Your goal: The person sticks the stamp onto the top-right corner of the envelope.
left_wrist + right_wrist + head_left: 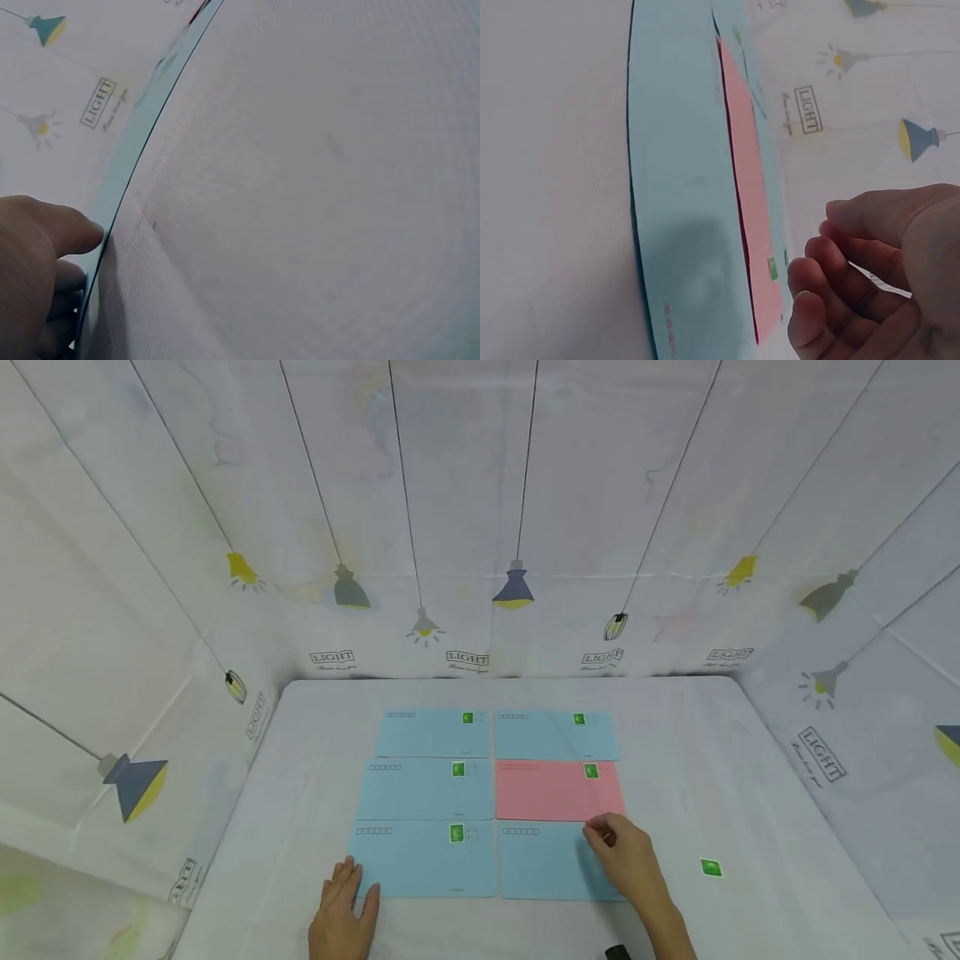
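My left hand [343, 910] rests at the lower left corner of the bottom left blue envelope [420, 860], fingers extended over its edge. In the left wrist view, its thumb [75, 231] lies beside the envelope's edge. Above the bottom right blue envelope [543, 864], my right hand [626, 856] covers the upper right corner and casts a shadow. The right wrist view shows this hand [877, 274] with curled fingers, thumb and forefinger tips together, nothing visible between them. The pink envelope [555, 793], with a green stamp [591, 771], lies just beyond it.
More blue envelopes [431, 735] complete two columns, each with a green stamp [468, 718] at the upper right. A loose green stamp [711, 867] lies on the white table [757, 793] to the right. A black object [617, 952] shows at the bottom edge.
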A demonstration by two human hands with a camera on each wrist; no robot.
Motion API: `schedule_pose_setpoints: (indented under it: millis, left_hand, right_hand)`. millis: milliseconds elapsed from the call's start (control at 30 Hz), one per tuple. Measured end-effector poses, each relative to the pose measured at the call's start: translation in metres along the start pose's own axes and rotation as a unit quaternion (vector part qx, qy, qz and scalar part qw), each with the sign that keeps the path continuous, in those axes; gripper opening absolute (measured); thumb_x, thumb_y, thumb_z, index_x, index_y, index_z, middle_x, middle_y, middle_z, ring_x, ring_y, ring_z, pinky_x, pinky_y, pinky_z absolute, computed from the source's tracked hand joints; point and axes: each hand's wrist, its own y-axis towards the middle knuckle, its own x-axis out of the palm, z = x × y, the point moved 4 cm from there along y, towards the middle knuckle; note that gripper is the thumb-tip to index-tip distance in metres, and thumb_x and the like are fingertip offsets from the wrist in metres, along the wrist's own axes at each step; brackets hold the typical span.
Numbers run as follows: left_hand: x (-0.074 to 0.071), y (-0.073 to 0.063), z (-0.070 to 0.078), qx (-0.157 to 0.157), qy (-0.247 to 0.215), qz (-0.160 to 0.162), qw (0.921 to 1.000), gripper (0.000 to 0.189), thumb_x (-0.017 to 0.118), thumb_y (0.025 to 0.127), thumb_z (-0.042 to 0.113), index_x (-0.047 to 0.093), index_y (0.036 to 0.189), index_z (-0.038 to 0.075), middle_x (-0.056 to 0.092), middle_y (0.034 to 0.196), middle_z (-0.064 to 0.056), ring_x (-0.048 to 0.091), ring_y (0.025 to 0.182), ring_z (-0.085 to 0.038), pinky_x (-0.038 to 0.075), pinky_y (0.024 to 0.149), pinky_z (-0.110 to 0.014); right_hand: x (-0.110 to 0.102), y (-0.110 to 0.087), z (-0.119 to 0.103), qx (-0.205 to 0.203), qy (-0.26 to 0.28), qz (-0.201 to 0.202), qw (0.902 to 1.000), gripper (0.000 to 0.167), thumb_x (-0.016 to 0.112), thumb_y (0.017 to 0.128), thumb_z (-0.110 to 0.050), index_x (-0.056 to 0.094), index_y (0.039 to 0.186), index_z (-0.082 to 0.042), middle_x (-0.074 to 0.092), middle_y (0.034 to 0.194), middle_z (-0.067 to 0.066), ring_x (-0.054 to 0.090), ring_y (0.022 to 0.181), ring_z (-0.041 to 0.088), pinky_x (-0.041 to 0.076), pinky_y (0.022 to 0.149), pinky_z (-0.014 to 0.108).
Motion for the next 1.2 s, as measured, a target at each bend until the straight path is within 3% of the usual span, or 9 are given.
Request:
schedule_pose_setpoints:
  millis: [367,633,967,1033,1200]
  left_hand:
    - [-0.007,0.002,0.001,-0.014,-0.002,-0.045,0.9989,0.049,0.075,0.088,0.020,0.064,0.127,-0.005,0.057,0.143,-0.021,0.049,0.138,-0.039,0.038,0.115,-0.057]
    - [-0.007,0.003,0.000,-0.024,0.004,-0.075,0.9969,0.050,0.072,0.091,0.023,0.061,0.131,-0.005,0.054,0.146,-0.020,0.046,0.141,-0.038,0.035,0.117,-0.056]
    - [-0.011,0.005,0.006,-0.031,0.014,-0.081,0.9961,0.053,0.071,0.091,0.024,0.059,0.133,-0.006,0.052,0.147,-0.021,0.043,0.142,-0.039,0.034,0.118,-0.057]
    - [-0.013,0.005,0.010,-0.027,0.019,-0.070,0.9970,0.053,0.071,0.091,0.025,0.060,0.133,-0.005,0.053,0.147,-0.021,0.043,0.143,-0.039,0.033,0.119,-0.057]
    - [-0.016,0.004,0.037,0.024,0.022,-0.032,0.9990,0.051,0.073,0.089,0.024,0.062,0.130,-0.005,0.056,0.143,-0.022,0.047,0.140,-0.039,0.035,0.118,-0.058]
  right_hand:
    - [-0.038,-0.012,0.058,0.086,-0.029,-0.005,0.9959,0.021,0.064,0.096,-0.021,0.070,0.107,-0.004,0.070,0.098,0.009,0.064,0.085,0.018,0.050,0.068,0.022]
    - [-0.066,-0.017,0.094,0.104,-0.043,0.017,0.9936,0.025,0.064,0.097,-0.021,0.069,0.109,0.000,0.069,0.097,0.013,0.065,0.083,0.021,0.048,0.063,0.021]
    - [-0.082,-0.021,0.131,0.151,-0.053,0.009,0.9871,0.032,0.063,0.097,-0.024,0.066,0.114,0.003,0.067,0.101,0.016,0.067,0.090,0.030,0.054,0.065,0.032]
    - [-0.083,-0.020,0.136,0.161,-0.053,0.002,0.9854,0.034,0.062,0.097,-0.026,0.065,0.116,0.003,0.067,0.102,0.017,0.067,0.091,0.031,0.056,0.067,0.035]
    - [-0.084,-0.020,0.144,0.190,-0.051,-0.011,0.9805,0.037,0.062,0.096,-0.024,0.062,0.118,0.006,0.065,0.102,0.020,0.066,0.091,0.032,0.056,0.067,0.037]
